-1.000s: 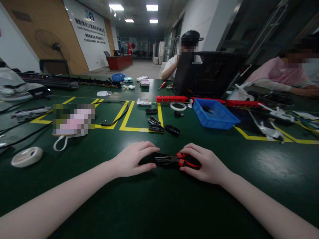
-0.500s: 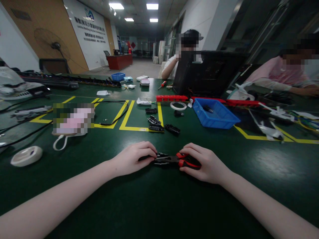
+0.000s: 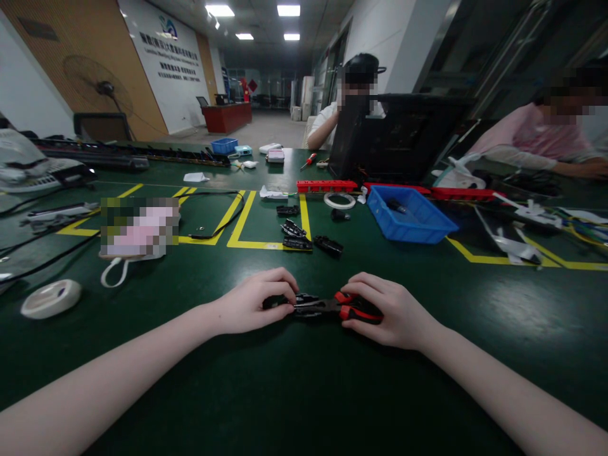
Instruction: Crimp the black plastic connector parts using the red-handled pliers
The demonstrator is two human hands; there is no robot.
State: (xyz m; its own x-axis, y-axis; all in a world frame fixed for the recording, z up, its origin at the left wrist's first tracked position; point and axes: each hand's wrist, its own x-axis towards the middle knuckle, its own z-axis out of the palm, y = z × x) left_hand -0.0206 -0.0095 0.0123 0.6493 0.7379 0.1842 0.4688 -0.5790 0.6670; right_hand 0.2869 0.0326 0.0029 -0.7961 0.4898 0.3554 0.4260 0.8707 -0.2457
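Observation:
My right hand [image 3: 387, 310] is closed around the red and black handles of a pair of pliers [image 3: 327, 306], whose jaws point left. The jaws lie over a small black plastic part [image 3: 308, 297] on the green table. My left hand [image 3: 261, 301] pinches the left end of that part between thumb and fingers, close to the plier tips. Whether the jaws grip the part cannot be made out. Similar black parts [image 3: 297, 243] lie in a loose group beyond my hands, with another black piece [image 3: 329, 246] just to their right.
A blue bin [image 3: 413, 228] with a dark item inside stands at right, near a white ring [image 3: 339, 201] and a red strip [image 3: 327, 186]. At left are a pink phone-like object [image 3: 140, 231] and a white tape roll [image 3: 51, 299]. Two people sit across the table.
My left fingers have shifted very slightly at the black part. The pliers and my right hand look nearly the same; the view has moved a little.

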